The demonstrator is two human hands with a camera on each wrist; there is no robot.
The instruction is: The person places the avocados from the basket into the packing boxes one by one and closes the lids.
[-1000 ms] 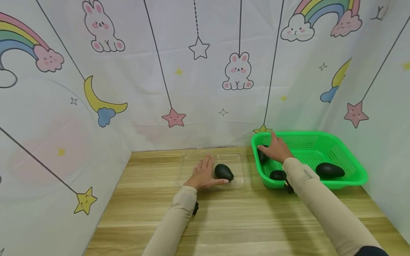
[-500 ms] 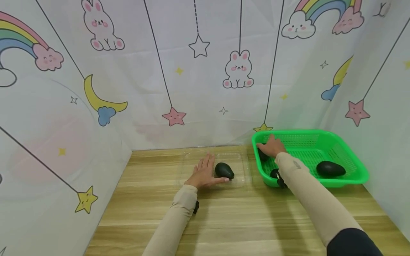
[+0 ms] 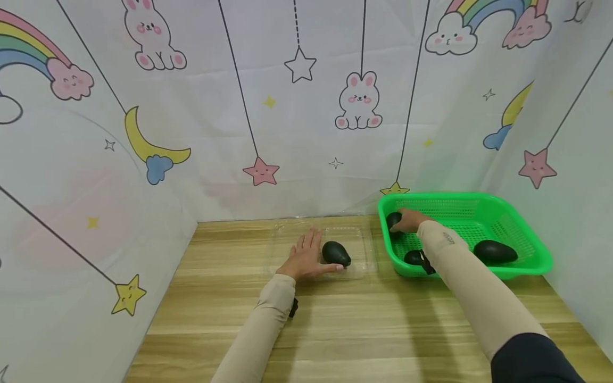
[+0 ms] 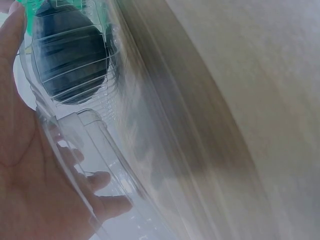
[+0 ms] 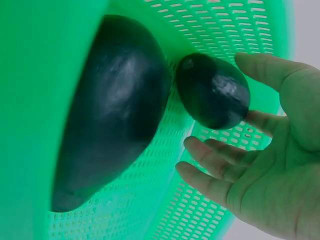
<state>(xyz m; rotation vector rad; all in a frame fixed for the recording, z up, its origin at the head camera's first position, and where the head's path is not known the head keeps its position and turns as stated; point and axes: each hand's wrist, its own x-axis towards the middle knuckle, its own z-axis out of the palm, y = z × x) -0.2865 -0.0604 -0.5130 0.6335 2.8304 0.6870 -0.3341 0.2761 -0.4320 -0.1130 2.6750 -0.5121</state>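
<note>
My left hand (image 3: 306, 259) lies with straight fingers over the left part of a clear plastic container (image 3: 356, 234), its thumb along the near edge. A dark avocado (image 3: 336, 254) rests in the container beside the fingers; the left wrist view shows that avocado (image 4: 72, 55) through ribbed clear plastic. Inside the green basket (image 3: 445, 197), my right hand (image 3: 413, 220) pinches another avocado (image 3: 394, 225) at the left end. In the right wrist view thumb and index finger are at that avocado (image 5: 214, 92), the index tip partly hidden behind it; the other fingers are spread loosely.
Nearer in the basket lies a second avocado (image 3: 414, 257), partly covered by the right wrist. A third, larger-looking avocado (image 3: 495, 251) lies at the basket's right. Wood-patterned table (image 3: 335, 330) below; printed cloth walls (image 3: 306, 133) rise behind and at both sides.
My right hand has lowered into the basket, its fingers closing in on the avocado at the left end. The left hand and container have stayed in place; the view has tipped slightly.
</note>
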